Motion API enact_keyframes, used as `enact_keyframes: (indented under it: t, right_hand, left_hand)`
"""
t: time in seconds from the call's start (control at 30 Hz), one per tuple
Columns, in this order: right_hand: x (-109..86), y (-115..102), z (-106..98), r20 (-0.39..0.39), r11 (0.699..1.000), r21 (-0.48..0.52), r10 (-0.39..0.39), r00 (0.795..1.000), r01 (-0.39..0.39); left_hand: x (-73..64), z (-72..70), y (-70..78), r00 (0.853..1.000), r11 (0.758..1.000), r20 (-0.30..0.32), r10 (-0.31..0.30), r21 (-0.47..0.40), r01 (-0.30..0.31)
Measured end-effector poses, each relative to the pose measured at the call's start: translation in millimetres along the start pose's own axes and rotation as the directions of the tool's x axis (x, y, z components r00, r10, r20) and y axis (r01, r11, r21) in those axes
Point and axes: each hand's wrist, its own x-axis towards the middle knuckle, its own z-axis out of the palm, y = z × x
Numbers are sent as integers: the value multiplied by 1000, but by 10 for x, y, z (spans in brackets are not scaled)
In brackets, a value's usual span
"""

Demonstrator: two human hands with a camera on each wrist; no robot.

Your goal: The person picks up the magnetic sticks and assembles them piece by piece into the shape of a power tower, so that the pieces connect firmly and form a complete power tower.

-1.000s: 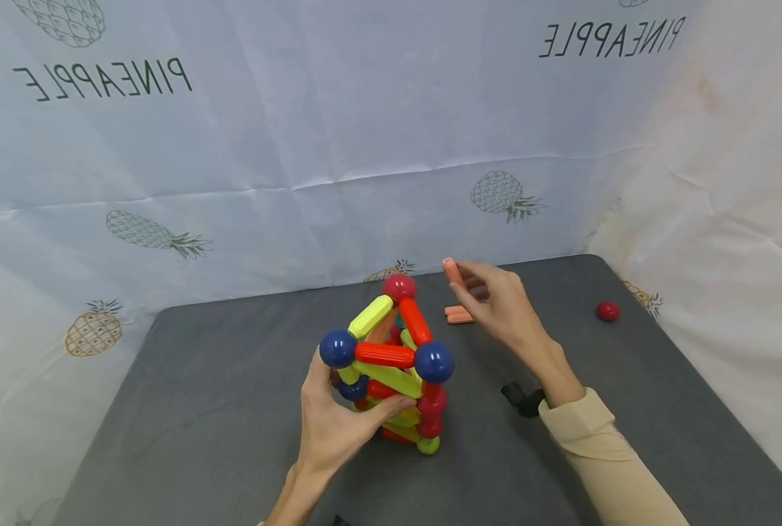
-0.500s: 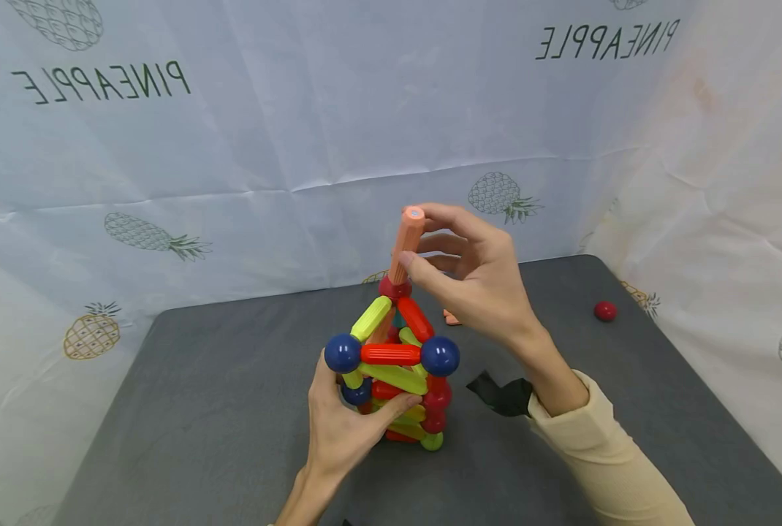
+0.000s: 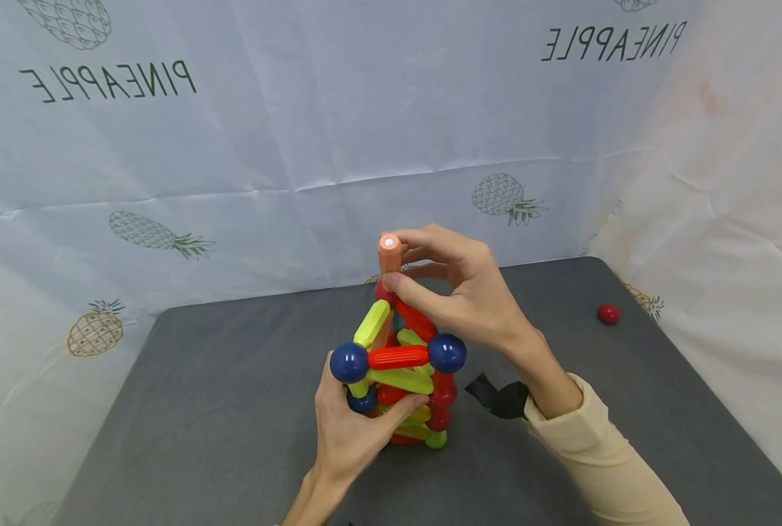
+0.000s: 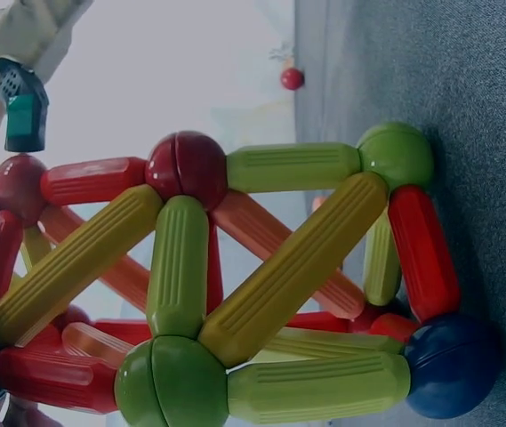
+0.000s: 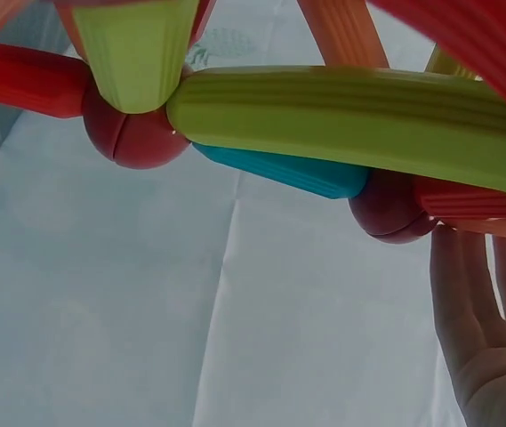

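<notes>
A tower of ridged rods and balls (image 3: 398, 357), in red, yellow, green, blue and orange, stands upright on the table. My left hand (image 3: 354, 438) grips it low on the left, thumb across its front. At the top, my right hand (image 3: 466, 285) pinches an orange rod (image 3: 389, 259) between thumb and fingers. That rod stands nearly upright on the top red ball (image 3: 383, 291), which the right hand partly hides. Closer up in the left wrist view, green balls (image 4: 171, 382), red balls (image 4: 187, 171) and a blue ball (image 4: 453, 365) join the rods.
A loose red ball (image 3: 608, 314) lies at the far right of the dark grey table (image 3: 220, 409). Behind the table hangs a pale pineapple-print cloth (image 3: 325, 109). A black strap (image 3: 499, 397) hangs from the right wrist.
My right hand has brought the orange rod leftward from beside the tower onto its top red ball. The tower and left hand have shifted slightly right. Loose orange rods behind are now hidden.
</notes>
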Motion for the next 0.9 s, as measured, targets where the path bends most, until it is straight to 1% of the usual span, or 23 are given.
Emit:
enact_keyframes:
  t: [0.13, 0.23, 0.33, 0.43, 0.5, 0.53, 0.6, 0.63, 0.7, 0.73, 0.77, 0.8, 0.87, 0.9]
  right_hand:
    - [-21, 6, 4, 0, 1000, -12, -3, 1000, 3]
    - [-40, 16, -1, 7, 1000, -16, -6, 1000, 6]
    - [-62, 32, -29, 4, 1000, -9, -4, 1000, 4]
    - [-102, 79, -103, -50, 1000, -16, 18, 999, -19]
    - [-135, 157, -176, -109, 998, -43, 50, 993, -55]
    - [-157, 214, -218, -139, 994, -68, 72, 988, -83]
    - [-208, 366, -298, -186, 979, -142, 119, 975, -147]
    - [-241, 459, -335, -199, 964, -189, 150, 969, -188]
    - [-329, 686, -398, -195, 914, -301, 221, 955, -273]
    - [-386, 808, -424, -180, 879, -361, 263, 948, -312]
    - [-447, 930, -444, -160, 837, -422, 308, 938, -347]
    - [-512, 1053, -462, -135, 793, -478, 359, 923, -379]
    - [-641, 1274, -484, -79, 708, -572, 457, 886, -415]
    - [-705, 1366, -487, -57, 667, -607, 506, 860, -433]
  left_hand:
    - [-5, -2, -9, 1000, 1000, 2, 3, 8, -3]
    - [-8, -3, -19, 1000, 1000, 0, 20, 21, -20]
    - [-10, -5, -12, 1000, 999, 3, 18, 31, -18]
    - [-8, -13, -4, 1000, 999, 18, 10, 42, -11]
    - [-4, -22, -4, 999, 999, 33, 15, 45, -16]
    - [-3, -28, -7, 999, 999, 41, 15, 40, -16]
    - [2, -39, -18, 998, 999, 52, 38, 37, -40]
    - [4, -45, -26, 997, 998, 55, 49, 29, -51]
    - [9, -57, -40, 996, 998, 55, 67, 18, -68]
    - [10, -62, -46, 996, 997, 52, 74, 16, -75]
    - [12, -66, -49, 996, 997, 51, 78, 17, -79]
    - [12, -71, -49, 996, 997, 53, 76, 14, -77]
    - [14, -77, -48, 996, 997, 56, 69, 17, -70]
    - [15, -79, -47, 996, 998, 59, 64, 23, -65]
